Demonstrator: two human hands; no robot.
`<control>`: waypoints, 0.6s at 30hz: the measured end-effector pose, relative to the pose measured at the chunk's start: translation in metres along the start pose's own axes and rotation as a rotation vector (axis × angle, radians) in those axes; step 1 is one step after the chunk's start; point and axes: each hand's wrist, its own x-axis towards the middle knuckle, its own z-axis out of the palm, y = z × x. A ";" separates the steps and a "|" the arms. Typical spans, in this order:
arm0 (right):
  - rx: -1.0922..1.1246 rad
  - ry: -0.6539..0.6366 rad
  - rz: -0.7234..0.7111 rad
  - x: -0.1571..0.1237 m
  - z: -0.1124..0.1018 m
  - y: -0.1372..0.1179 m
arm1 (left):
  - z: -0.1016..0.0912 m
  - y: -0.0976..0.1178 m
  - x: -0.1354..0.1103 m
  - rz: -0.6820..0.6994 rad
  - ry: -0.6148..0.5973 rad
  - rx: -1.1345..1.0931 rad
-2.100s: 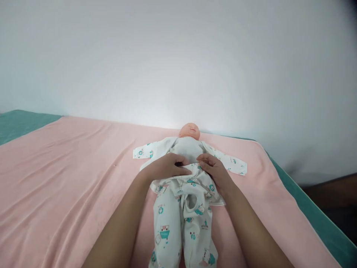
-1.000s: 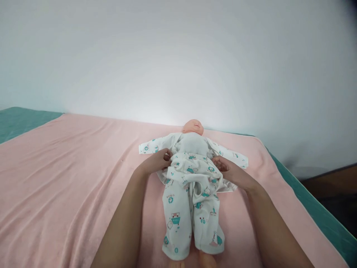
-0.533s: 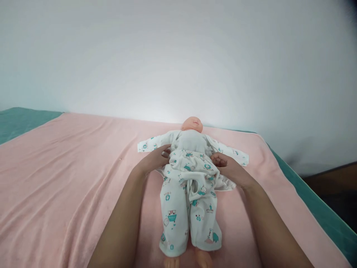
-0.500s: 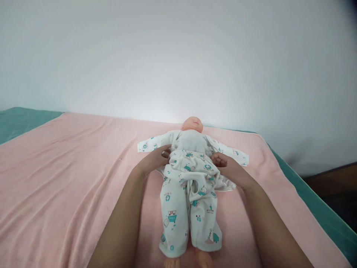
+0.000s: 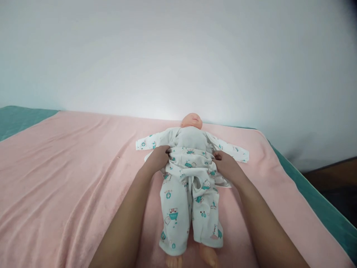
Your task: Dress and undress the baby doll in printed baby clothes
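Observation:
A baby doll (image 5: pixel 192 121) lies on its back with its head toward the wall and its feet toward me. It wears white patterned pants (image 5: pixel 174 201) and a long-sleeved patterned top (image 5: pixel 231 149) spread open, its sleeves stretched to both sides. The waistband of the pants sits at the doll's belly. My left hand (image 5: pixel 159 159) pinches the waistband at its left side. On the opposite side, my right hand (image 5: pixel 225 163) has its fingers closed on the waistband too. The fingertips of both hands are partly hidden.
Under the doll lies a pink blanket (image 5: pixel 92 171) with folds on the left. A green sheet (image 5: pixel 25 121) shows beyond its edges at left and right. A pale wall (image 5: pixel 167 59) rises behind. A dark brown surface (image 5: pixel 334 171) stands at the right.
My fingers have closed on both sides of the waistband, where they were looser before. The waistband looks straighter and spread a little wider.

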 end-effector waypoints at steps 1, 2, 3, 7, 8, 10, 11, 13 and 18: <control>-0.031 -0.002 -0.010 -0.001 -0.001 -0.003 | 0.000 0.000 -0.001 -0.005 -0.012 -0.036; -0.050 -0.006 -0.024 -0.002 -0.002 -0.005 | -0.001 0.001 -0.002 -0.013 -0.035 -0.087; -0.051 -0.012 -0.044 -0.004 -0.003 -0.008 | -0.002 0.002 -0.004 -0.018 -0.070 -0.158; 0.195 -0.030 -0.123 -0.006 -0.002 -0.013 | -0.002 0.002 -0.007 -0.017 -0.266 -0.548; 0.290 -0.028 -0.127 -0.005 -0.001 -0.012 | 0.000 0.001 -0.006 -0.023 -0.301 -0.641; 0.457 -0.024 -0.116 -0.003 0.003 -0.009 | 0.004 -0.002 -0.002 -0.046 -0.333 -0.795; 0.524 -0.027 -0.109 -0.002 0.005 -0.007 | 0.006 -0.004 0.001 -0.056 -0.334 -0.858; 0.642 -0.042 -0.101 0.002 0.009 -0.002 | 0.011 -0.009 0.007 -0.064 -0.327 -0.955; 0.796 -0.040 -0.149 0.006 0.015 0.004 | 0.019 -0.018 0.016 -0.056 -0.317 -1.006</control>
